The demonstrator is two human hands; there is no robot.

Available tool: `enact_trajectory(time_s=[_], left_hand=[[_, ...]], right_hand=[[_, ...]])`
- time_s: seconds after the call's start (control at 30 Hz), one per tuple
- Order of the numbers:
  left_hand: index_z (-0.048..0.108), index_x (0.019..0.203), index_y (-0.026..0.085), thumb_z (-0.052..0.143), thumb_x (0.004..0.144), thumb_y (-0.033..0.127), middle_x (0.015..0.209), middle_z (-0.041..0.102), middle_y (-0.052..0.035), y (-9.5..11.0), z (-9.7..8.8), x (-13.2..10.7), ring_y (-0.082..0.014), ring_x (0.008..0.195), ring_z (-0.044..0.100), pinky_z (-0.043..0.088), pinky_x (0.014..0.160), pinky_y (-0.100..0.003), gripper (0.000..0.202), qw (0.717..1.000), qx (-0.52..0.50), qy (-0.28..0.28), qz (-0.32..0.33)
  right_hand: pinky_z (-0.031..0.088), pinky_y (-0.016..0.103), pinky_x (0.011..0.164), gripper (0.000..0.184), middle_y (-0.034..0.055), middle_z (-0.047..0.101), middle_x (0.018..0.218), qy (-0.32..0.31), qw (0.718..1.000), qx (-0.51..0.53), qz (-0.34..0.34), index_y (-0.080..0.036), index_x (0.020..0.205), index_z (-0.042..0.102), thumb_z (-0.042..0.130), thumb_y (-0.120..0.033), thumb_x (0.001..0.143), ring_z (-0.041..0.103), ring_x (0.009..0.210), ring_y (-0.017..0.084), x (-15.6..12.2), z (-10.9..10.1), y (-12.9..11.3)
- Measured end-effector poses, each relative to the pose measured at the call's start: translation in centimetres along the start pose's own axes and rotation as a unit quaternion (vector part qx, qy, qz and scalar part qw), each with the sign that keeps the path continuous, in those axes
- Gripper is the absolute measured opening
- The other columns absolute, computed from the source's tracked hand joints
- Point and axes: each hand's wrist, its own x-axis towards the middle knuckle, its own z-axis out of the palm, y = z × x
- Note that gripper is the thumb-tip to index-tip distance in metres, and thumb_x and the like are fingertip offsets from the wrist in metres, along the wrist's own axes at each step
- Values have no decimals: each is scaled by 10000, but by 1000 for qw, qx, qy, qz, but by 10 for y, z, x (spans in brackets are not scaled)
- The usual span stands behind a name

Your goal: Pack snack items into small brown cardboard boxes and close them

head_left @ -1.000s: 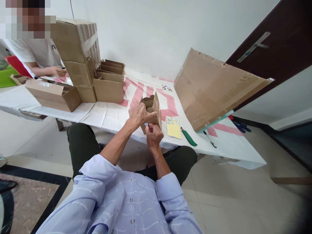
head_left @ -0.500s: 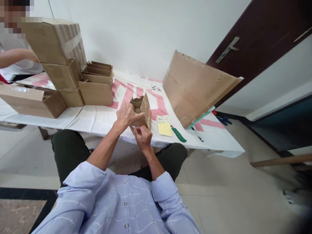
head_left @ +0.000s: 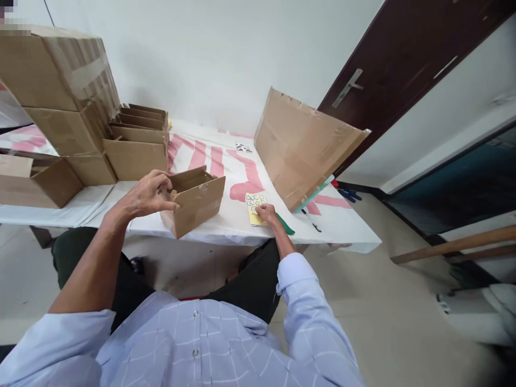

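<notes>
Spreading beneath: pink-patterned white cloth (head_left: 342,231); dark door (head_left: 387,54) beyond. Carton (head_left: 201,207), end grasped by left hand (head_left: 145,196); right hand (head_left: 267,214) touching yellow card (head_left: 252,217), hold unclear.

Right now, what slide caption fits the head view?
Left hand at an open cardboard box, right hand at a yellow sheet.

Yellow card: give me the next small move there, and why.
Probably pinch and lift one pale patch off the yellow card with the right hand: it is at the card beside the patches, while the left hand is at the open cardboard box.
</notes>
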Motion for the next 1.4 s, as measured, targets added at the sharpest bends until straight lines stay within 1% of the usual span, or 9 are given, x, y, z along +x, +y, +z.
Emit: enact_trajectory(time_s=[0.17,0.3,0.43,0.63,0.77,0.9,1.07,1.27,1.4], left_hand=[[664,943,238,864,688,726,1291,639,-106,-5,5,-8,-326,1174,633,532,1064,-486,586,1000,-12,3,6],[663,975,230,856,704,702,1328,628,-119,-4,5,-11,-329,1189,622,533,1088,-511,578,1000,-19,-4,18],[667,1025,227,842,706,649,1410,616,-124,-3,-3,-17,-314,1172,636,576,1073,-522,557,999,-32,-28,18],[670,1106,246,839,679,629,1564,542,-116,-10,-17,-28,-344,1355,594,589,1140,-559,597,995,-82,-57,-22],[644,1291,255,861,679,664,1669,421,-150,-11,-10,-36,-410,1533,465,554,1176,-604,767,997,-64,-41,-28],[588,1415,250,873,692,737,1697,345,-185,-9,2,-41,-457,1594,376,610,1084,-575,917,999,-29,10,-28],[612,1349,271,872,675,725,1622,446,-139,-12,-3,-45,-423,1538,462,643,1055,-541,854,998,-47,29,-42],[581,1353,277,906,684,633,1666,438,-124,-21,-17,-55,-396,1545,467,616,1116,-506,825,996,-65,25,-59],[573,1357,352,895,695,620,1647,483,-36,-30,-16,-59,-361,1518,512,580,1171,-520,784,994,-72,27,-78]], right_hand=[[380,243,554,187,-26,552,541,2,998,-50,25,-217,575,567,606,-246,756,536,590,142,15,20,9],[399,257,577,114,8,639,619,18,994,-99,42,-207,636,643,614,-236,742,611,678,177,22,27,12],[464,290,663,81,75,765,794,30,987,-146,59,-200,734,730,659,-237,746,697,804,232,25,30,10],[509,334,751,108,142,812,946,28,980,-187,60,-202,841,768,713,-278,788,744,929,300,28,34,5],[491,330,727,179,135,802,957,25,979,-196,54,-187,949,768,730,-279,800,720,885,287,30,34,4],[460,313,739,243,111,798,1058,45,977,-204,42,-203,1083,758,691,-287,865,692,911,259,23,37,5],[434,306,756,185,90,800,1037,55,975,-214,21,-214,990,760,592,-292,989,673,920,233,9,44,6],[452,302,840,203,99,806,1120,48,974,-221,-2,-217,1040,780,619,-340,1036,687,1020,244,1,47,2],[463,302,861,232,110,806,1148,51,972,-229,-5,-214,1070,790,603,-352,1073,695,1039,245,-5,41,-3]])
